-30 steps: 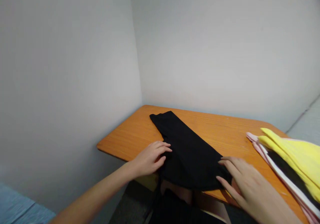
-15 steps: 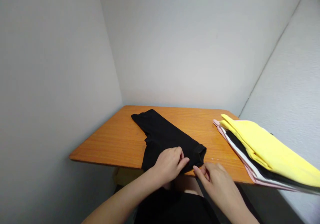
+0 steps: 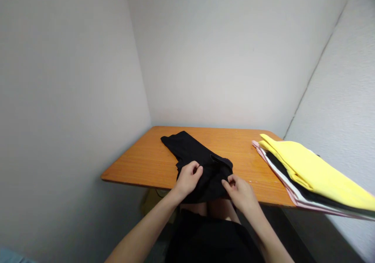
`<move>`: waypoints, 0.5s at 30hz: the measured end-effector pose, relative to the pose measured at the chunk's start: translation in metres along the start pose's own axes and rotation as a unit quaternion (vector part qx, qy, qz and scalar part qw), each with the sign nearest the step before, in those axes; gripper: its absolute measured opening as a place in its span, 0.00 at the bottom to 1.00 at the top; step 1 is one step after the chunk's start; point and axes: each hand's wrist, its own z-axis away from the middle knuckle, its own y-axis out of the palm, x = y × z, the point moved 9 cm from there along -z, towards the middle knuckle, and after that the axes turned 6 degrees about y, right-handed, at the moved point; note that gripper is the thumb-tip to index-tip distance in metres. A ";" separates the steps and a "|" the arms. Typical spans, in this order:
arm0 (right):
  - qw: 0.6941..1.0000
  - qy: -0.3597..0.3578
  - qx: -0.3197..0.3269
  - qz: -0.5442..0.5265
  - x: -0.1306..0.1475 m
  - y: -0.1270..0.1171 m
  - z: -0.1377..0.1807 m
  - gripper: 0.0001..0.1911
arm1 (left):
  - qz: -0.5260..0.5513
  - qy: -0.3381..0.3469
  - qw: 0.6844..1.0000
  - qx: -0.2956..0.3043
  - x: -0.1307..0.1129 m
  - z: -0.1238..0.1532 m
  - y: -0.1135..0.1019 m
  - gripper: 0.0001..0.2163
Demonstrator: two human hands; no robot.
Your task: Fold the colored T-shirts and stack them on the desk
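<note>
A black shirt (image 3: 187,147) lies slantwise across the front of the wooden table, its near part hanging over the front edge. Its far left end rests flat; the right end is raised in loose folds around a dark opening. My left hand (image 3: 189,178) is closed in a pinch on the cloth at the near middle. At the right end, my right hand (image 3: 240,190) pinches the fabric between thumb and fingers.
To the right, a stack of folded garments, a yellow one (image 3: 310,169) on top of black, white and pink ones, juts past the front edge of the wooden table (image 3: 140,161). Walls (image 3: 205,59) stand behind and at both sides.
Both hands have moved a little up and to the left. The shirt's right end, with its band, has been lifted and turned back, and my right hand has taken hold of it.
</note>
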 end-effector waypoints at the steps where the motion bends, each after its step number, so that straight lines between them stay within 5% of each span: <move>1: 1.000 0.008 0.001 -0.013 -0.004 -0.007 -0.002 0.16 | -0.001 0.001 1.000 -0.023 -0.002 -0.002 -0.018 0.12; 8: 0.976 0.062 -0.021 -0.207 -0.028 -0.080 -0.023 0.15 | -0.106 0.037 0.985 -0.128 -0.040 0.007 -0.136 0.09; 11: 0.983 0.005 -0.075 -0.169 0.000 -0.117 -0.013 0.18 | -0.219 0.056 0.954 -0.196 -0.069 0.026 -0.159 0.08; 15: 0.954 -0.136 -0.267 0.015 0.066 -0.184 0.035 0.13 | -0.301 0.147 0.879 -0.340 -0.135 0.054 -0.182 0.07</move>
